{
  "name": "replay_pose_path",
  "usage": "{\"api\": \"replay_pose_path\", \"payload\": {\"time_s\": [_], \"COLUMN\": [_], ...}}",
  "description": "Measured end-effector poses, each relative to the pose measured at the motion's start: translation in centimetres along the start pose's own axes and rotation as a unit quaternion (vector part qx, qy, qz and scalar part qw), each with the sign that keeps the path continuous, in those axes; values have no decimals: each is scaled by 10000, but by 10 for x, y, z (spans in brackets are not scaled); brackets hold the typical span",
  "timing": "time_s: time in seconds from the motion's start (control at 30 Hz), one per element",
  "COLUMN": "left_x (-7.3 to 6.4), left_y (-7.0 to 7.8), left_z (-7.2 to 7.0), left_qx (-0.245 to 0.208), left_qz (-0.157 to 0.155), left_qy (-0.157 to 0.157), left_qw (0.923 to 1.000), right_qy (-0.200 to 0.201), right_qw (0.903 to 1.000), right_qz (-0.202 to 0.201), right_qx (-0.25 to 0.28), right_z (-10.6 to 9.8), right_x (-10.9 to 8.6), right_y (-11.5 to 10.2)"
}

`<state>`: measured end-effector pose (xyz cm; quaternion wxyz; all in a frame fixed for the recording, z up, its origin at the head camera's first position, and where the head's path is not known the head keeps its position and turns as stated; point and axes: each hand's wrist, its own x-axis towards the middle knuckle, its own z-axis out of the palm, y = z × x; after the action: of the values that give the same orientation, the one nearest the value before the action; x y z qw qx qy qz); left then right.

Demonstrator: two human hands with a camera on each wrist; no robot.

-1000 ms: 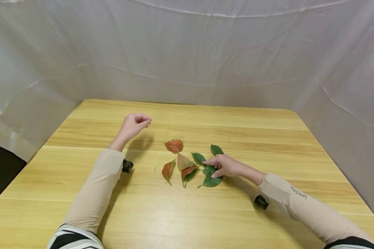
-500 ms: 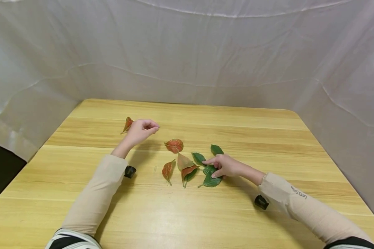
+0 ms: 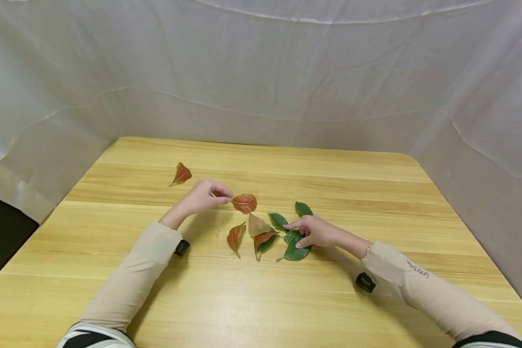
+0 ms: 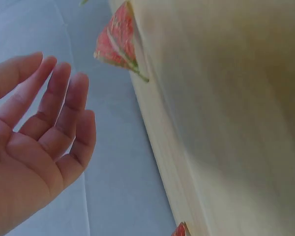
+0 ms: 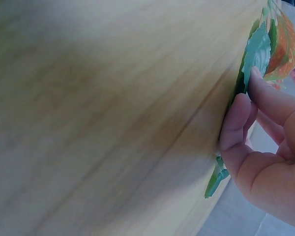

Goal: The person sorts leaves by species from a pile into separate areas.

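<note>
In the head view my left hand (image 3: pixel 206 195) reaches toward a red leaf (image 3: pixel 244 203), thumb and index fingertips right at its stem. The left wrist view shows that palm (image 4: pixel 34 147) bare, with fingers loosely bent and a red leaf (image 4: pixel 119 42) beyond them. My right hand (image 3: pixel 317 232) rests over several green leaves. Its index finger is extended to the tip of one green leaf (image 3: pixel 277 221), and its thumb touches the toothed leaf (image 3: pixel 297 253). In the right wrist view the thumb lies on a green leaf (image 5: pixel 258 49), other fingers bent near the table.
A single red leaf (image 3: pixel 181 173) lies at the back left of the wooden table (image 3: pixel 243 309). Between the hands are another red leaf (image 3: pixel 235 239), a tan leaf (image 3: pixel 257 225) and a folded red leaf (image 3: pixel 263 240). A pale curtain (image 3: pixel 269 72) hangs behind.
My left hand has moved right and nearer, from the back left to the red leaf's stem. A red leaf at the back left has come into sight behind it. My right hand stays put.
</note>
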<state>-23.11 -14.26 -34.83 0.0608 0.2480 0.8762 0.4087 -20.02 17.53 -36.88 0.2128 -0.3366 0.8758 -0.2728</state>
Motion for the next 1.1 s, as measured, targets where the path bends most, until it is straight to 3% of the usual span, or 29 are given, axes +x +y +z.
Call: {"api": "replay_pose_path", "payload": {"time_s": [0.37, 0.6, 0.83, 1.1], "left_x": [-3, -2, 1, 5], "left_y": [9, 11, 6, 9], "left_z": [15, 18, 23, 32], "left_qx": [92, -57, 96, 130], "left_qz": [748, 781, 919, 822], "left_qy": [-998, -1405, -1719, -1968], "left_qw": [9922, 9870, 9808, 9769], "right_qy": [-25, 35, 19, 4], "right_qw": [9999, 10000, 10000, 10000], "right_qz": [72, -20, 34, -29], "right_qx": [78, -30, 44, -12], "right_z": [-1, -1, 0, 0], "right_x": [-1, -1, -1, -2], "right_y": [0, 1, 0, 1]}}
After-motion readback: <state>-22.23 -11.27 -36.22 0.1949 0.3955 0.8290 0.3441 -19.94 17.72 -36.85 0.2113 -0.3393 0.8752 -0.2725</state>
